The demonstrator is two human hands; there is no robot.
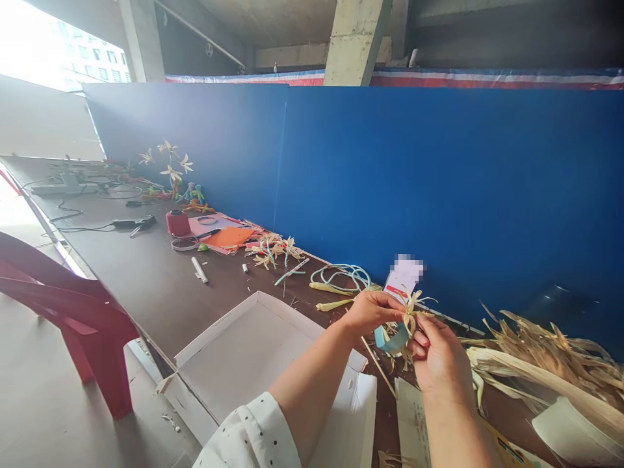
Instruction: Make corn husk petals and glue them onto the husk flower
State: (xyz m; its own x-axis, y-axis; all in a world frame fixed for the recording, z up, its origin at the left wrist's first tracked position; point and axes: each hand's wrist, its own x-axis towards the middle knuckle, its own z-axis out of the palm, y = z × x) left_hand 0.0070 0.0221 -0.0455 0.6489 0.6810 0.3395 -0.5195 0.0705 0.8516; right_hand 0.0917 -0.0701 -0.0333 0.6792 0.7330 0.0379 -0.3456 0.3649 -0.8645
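Note:
A small pale flower (411,305) made of what looks like dried husk is held up between both hands. My left hand (371,311) pinches it from the left with thumb and fingertips. From the right, my right hand (441,351) grips its lower part, fingers curled. A loop of blue-green tape (394,340) hangs just below the left fingers; whether either hand touches it I cannot tell. Behind the hands, a phone or card with a pale face (402,278) leans near the blue panel. Two pale yellow husk pieces (334,305) lie left of my left hand.
A white open box (244,354) sits left of my forearms. Dried husks (550,354) and a white bowl-like container (578,432) are at right. Farther left are finished flowers (270,250), a red thread spool (178,223), orange paper (228,237) and a glue gun (134,223). A blue panel (439,182) stands behind.

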